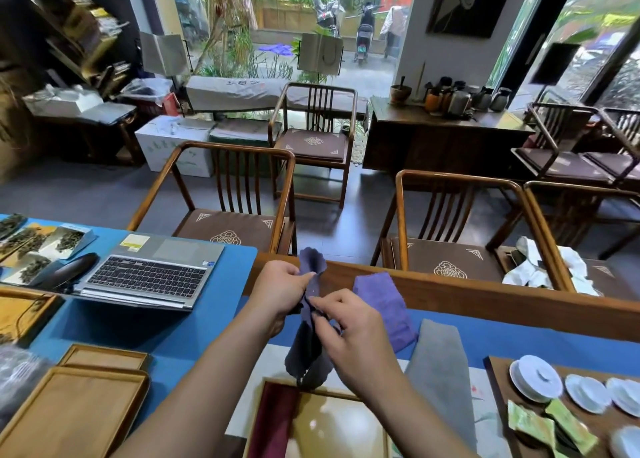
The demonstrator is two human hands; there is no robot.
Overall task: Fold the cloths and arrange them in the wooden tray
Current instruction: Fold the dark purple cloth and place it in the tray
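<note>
A dark blue-grey cloth (308, 350) hangs in the air over the table, bunched lengthwise. My left hand (280, 289) grips its upper part and my right hand (349, 333) pinches it just below. Its lower end dangles over the far rim of a wooden tray (346, 395), which holds a dark red folded cloth (273, 419) along its left side. A purple cloth (386, 308) lies flat to the right of my hands. A grey cloth (441, 371) lies beside it, nearer to me.
An open laptop (149, 270) sits on the blue table cover at the left. Two empty wooden trays (72, 409) are at the lower left. A dark board with white lidded cups (535, 378) and green packets is at the right. Chairs stand beyond the table.
</note>
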